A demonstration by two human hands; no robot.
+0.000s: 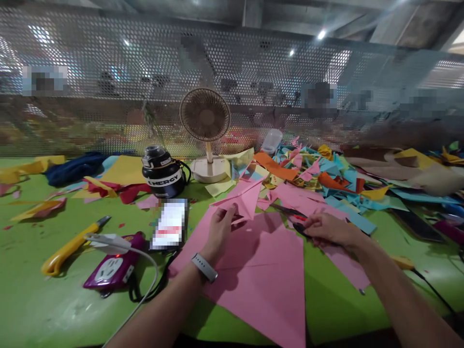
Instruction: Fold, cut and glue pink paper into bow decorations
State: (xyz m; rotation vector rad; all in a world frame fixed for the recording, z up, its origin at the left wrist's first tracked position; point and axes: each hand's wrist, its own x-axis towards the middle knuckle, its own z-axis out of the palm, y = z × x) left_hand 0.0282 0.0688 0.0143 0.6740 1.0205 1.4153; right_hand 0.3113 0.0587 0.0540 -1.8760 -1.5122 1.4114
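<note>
My left hand [222, 227], with a watch band [204, 267] on its wrist, pinches a folded piece of pink paper [247, 195] that stands up from the table. Beneath that hand lies a large creased pink sheet [264, 280], reaching to the near table edge. My right hand [326, 228] is closed round the dark handles of a pair of scissors [299, 228]. Their blades point left toward the folded paper and look apart from it. More pink paper [346, 266] lies under and beside my right hand.
Left on the green table [54, 309] are a yellow utility knife [70, 249], a purple power strip [114, 266] with a white cable, a phone [169, 224] and a black bottle [163, 174]. A fan [205, 116] stands behind. Coloured paper scraps [340, 176] heap at back right.
</note>
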